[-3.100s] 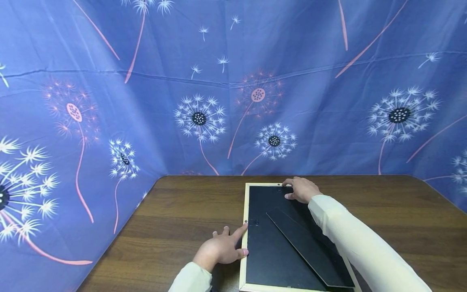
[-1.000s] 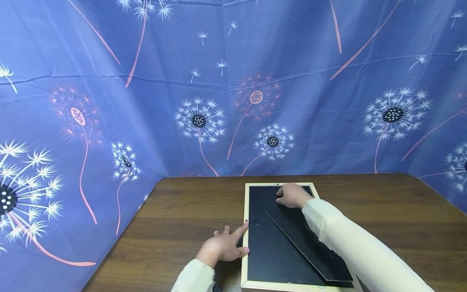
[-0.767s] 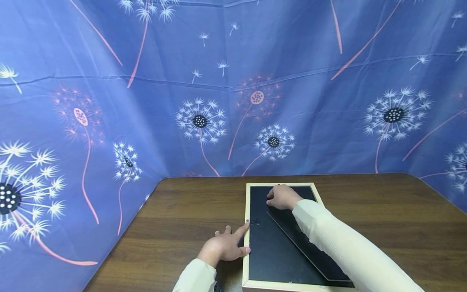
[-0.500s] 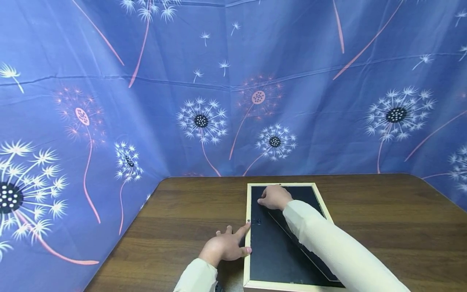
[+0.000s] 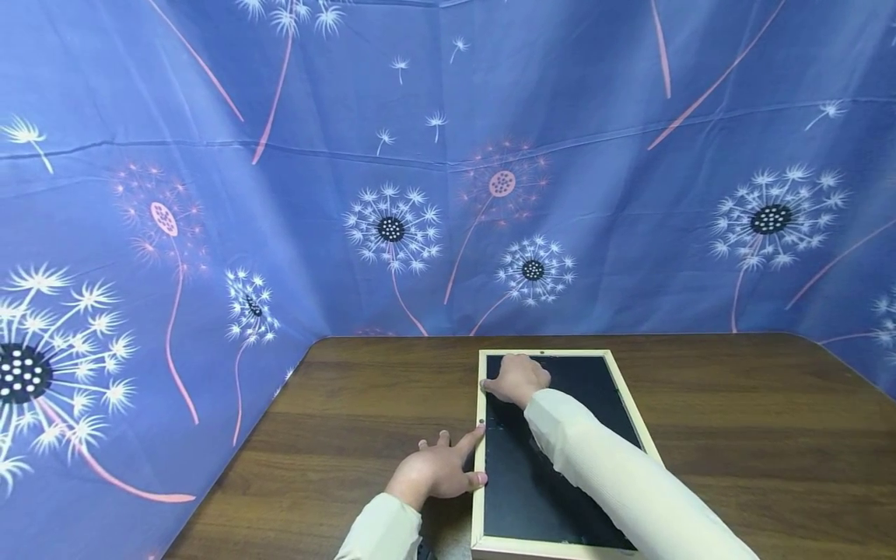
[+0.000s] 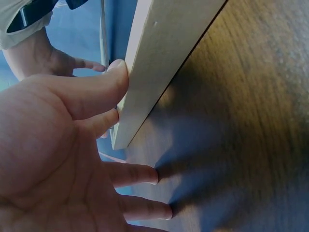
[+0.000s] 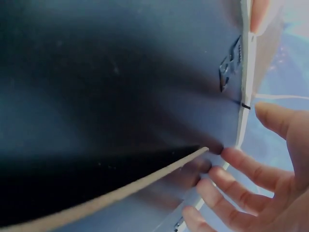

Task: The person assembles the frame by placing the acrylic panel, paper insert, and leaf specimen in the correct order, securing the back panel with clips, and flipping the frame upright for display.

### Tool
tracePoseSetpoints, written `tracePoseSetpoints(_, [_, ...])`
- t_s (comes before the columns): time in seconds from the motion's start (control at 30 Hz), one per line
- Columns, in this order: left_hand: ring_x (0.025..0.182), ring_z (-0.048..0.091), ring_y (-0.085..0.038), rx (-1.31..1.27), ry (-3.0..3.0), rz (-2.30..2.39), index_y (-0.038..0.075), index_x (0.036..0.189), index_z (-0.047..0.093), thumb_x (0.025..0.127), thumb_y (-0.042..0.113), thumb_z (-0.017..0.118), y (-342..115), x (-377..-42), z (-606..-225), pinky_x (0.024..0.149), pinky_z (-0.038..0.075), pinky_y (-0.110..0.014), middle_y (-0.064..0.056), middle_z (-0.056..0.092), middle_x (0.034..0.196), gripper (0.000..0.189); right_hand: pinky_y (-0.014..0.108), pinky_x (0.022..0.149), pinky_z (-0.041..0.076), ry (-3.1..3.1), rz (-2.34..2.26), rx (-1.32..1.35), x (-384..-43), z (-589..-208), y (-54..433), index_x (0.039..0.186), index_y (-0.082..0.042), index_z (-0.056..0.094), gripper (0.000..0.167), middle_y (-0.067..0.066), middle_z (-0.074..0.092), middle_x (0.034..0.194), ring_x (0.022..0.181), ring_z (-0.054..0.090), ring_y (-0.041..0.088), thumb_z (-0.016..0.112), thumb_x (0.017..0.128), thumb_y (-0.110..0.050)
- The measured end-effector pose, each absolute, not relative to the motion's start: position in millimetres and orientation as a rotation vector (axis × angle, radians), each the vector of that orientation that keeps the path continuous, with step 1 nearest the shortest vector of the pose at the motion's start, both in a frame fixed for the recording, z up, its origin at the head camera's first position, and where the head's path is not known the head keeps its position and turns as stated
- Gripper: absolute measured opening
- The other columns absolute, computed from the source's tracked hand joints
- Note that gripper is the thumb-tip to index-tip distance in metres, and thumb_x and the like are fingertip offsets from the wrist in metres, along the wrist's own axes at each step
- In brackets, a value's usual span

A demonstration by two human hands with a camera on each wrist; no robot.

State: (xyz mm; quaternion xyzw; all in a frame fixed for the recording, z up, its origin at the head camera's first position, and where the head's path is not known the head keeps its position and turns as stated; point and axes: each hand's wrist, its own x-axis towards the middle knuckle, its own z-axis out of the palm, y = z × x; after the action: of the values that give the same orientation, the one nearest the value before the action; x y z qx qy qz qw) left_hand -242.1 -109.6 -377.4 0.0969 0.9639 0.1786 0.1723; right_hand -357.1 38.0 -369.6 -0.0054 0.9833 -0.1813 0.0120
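Touching, with thumb and forefinger of spread-fingered left hand [image 5: 437, 470], rectangular pale-wood frame with black backing [image 5: 521, 490], flat on brown wood-grain table [image 5: 350, 412] at that hand's three o'clock; holding loosely outstretched right hand [image 5: 518, 380] over frame's eleven-o'clock corner.

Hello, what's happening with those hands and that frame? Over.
Left hand: touching left side of pale wooden rectangular frame. Right hand: at flat black back panel, near far-left corner. Cream fabric right sleeve hides part of panel.
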Motion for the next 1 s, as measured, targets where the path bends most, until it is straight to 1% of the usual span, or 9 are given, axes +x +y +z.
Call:
tracePoseSetpoints(0.07, [0.135, 0.033, -0.066, 0.271, 2.732, 0.507, 0.026, 0.156, 0.040, 0.098, 0.037, 0.066, -109.1, -242.4, -377.6, 0.103, 0.035, -0.075, -0.035, 0.038, 0.151, 0.065, 0.053, 0.084, 0.054, 3.072, -0.561, -0.003, -359.0, -371.7, 38.2, 0.094, -0.003, 0.073, 0.043, 0.011, 0.068, 0.088, 0.080, 0.064, 0.028, 0.079, 0.087, -0.045])
tracePoseSetpoints(0.13, [0.135, 0.033, -0.066, 0.269, 2.730, 0.504, 0.026, 0.156, 0.040, 0.098, 0.037, 0.066, -108.8, -242.5, -377.3, 0.103, 0.035, -0.075, -0.035, 0.039, 0.151, 0.065, 0.059, 0.092, 0.050, 3.080, -0.559, -0.004, -360.4, -372.9, 38.8, 0.097, -0.003, 0.073, 0.045, 0.014, 0.071, 0.097, 0.090, 0.066, 0.033, 0.080, 0.086, -0.046])
tracePoseSetpoints(0.23, [0.135, 0.033, -0.066, 0.265, 2.728, 0.506, 0.026, 0.156, 0.040, 0.098, 0.038, 0.066, -109.0, -242.8, -377.2, 0.103, 0.035, -0.075, -0.035, 0.038, 0.151, 0.065, 0.065, 0.099, 0.043, 3.088, -0.565, -0.015, -361.8, -374.3, 40.1, 0.098, -0.003, 0.074, 0.044, 0.016, 0.071, 0.106, 0.100, 0.065, 0.039, 0.080, 0.085, -0.045])
tracePoseSetpoints(0.4, [0.136, 0.032, -0.066, 0.256, 2.721, 0.519, 0.026, 0.156, 0.040, 0.098, 0.038, 0.066, -109.6, -243.4, -377.6, 0.102, 0.035, -0.076, -0.035, 0.038, 0.152, 0.065, 0.067, 0.100, 0.040, 3.090, -0.594, -0.027, -360.9, -374.3, 41.4, 0.096, -0.006, 0.074, 0.039, 0.013, 0.072, 0.101, 0.098, 0.066, 0.036, 0.080, 0.085, -0.043])
tracePoseSetpoints(0.5, [0.136, 0.032, -0.066, 0.253, 2.723, 0.518, 0.026, 0.156, 0.040, 0.097, 0.037, 0.067, -109.5, -243.2, -377.9, 0.102, 0.035, -0.076, -0.034, 0.038, 0.151, 0.065, 0.068, 0.102, 0.038, 3.091, -0.617, -0.032, -360.5, -374.5, 41.5, 0.100, -0.005, 0.074, 0.039, 0.011, 0.072, 0.101, 0.098, 0.066, 0.035, 0.080, 0.086, -0.041])
tracePoseSetpoints(0.73, [0.137, 0.031, -0.065, 0.241, 2.718, 0.509, 0.027, 0.156, 0.040, 0.098, 0.038, 0.066, -109.4, -243.8, -378.2, 0.103, 0.034, -0.076, -0.034, 0.037, 0.152, 0.065, 0.075, 0.110, 0.024, 3.080, -0.629, -0.015, -361.7, -374.5, 41.8, 0.101, -0.006, 0.074, 0.037, 0.011, 0.073, 0.100, 0.106, 0.066, 0.038, 0.080, 0.086, -0.040])
tracePoseSetpoints(0.87, [0.137, 0.031, -0.065, 0.237, 2.715, 0.502, 0.027, 0.156, 0.039, 0.098, 0.038, 0.065, -108.9, -243.9, -377.5, 0.103, 0.034, -0.076, -0.033, 0.037, 0.153, 0.065, 0.074, 0.111, 0.023, 3.068, -0.638, -0.009, -361.5, -373.6, 41.6, 0.099, -0.007, 0.074, 0.036, 0.010, 0.073, 0.099, 0.108, 0.065, 0.038, 0.080, 0.086, -0.040])
tracePoseSetpoints(1.0, [0.137, 0.031, -0.065, 0.234, 2.710, 0.501, 0.027, 0.156, 0.039, 0.098, 0.038, 0.065, -108.3, -243.7, -377.2, 0.103, 0.034, -0.076, -0.033, 0.037, 0.153, 0.065, 0.073, 0.111, 0.024, 3.048, -0.666, 0.003, -361.5, -373.1, 41.7, 0.095, -0.007, 0.073, 0.034, 0.009, 0.071, 0.095, 0.107, 0.065, 0.037, 0.080, 0.085, -0.039])
